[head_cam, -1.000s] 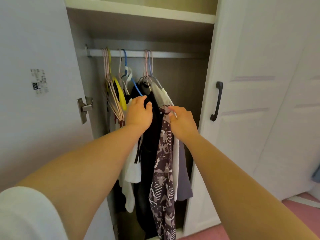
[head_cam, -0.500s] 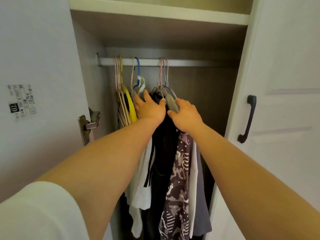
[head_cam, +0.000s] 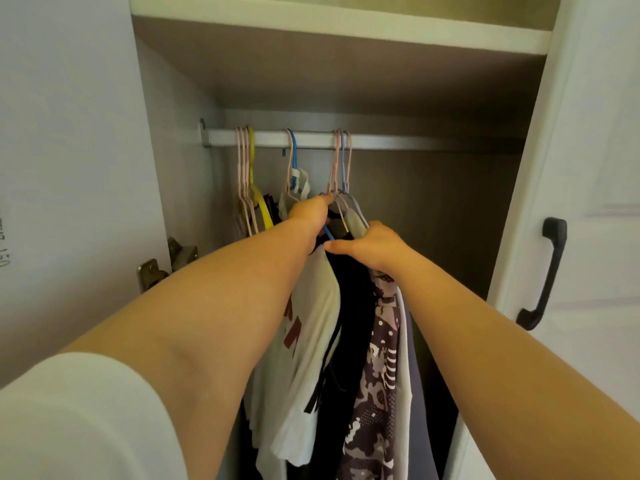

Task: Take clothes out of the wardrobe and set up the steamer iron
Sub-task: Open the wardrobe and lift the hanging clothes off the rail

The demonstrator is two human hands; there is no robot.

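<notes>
1. Your left hand (head_cam: 310, 211) has risen since half a second ago: it now reaches to the necks of the hangers, just below the rail (head_cam: 381, 140), with its fingers (head_cam: 325, 199) curled into the pink and grey hanger wires (head_cam: 341, 174) near the rail's middle. From this angle I cannot tell whether those fingers actually grip a wire or only press against it.
2. Your right hand (head_cam: 372, 245) stays at about the same spot, fingers curled over the shoulder of the grey hanger and the cloth on it, thumb stretched left across the top of the dark garment (head_cam: 349, 306).
3. The clothes still hang on the rail inside the wardrobe: a white shirt with red print (head_cam: 304, 323) to the left of the dark garment, a patterned brown-and-white piece (head_cam: 381, 375) to its right, and a grey one (head_cam: 417, 393) beyond that.
4. The yellow hanger (head_cam: 258, 202) and pale pink hangers sit toward the rail's left end, as before; the blue hanger (head_cam: 293, 157) hangs between them and your left hand.
5. The view has moved closer and tilted up, so the door handle (head_cam: 547, 275) now sits near the right edge.
</notes>
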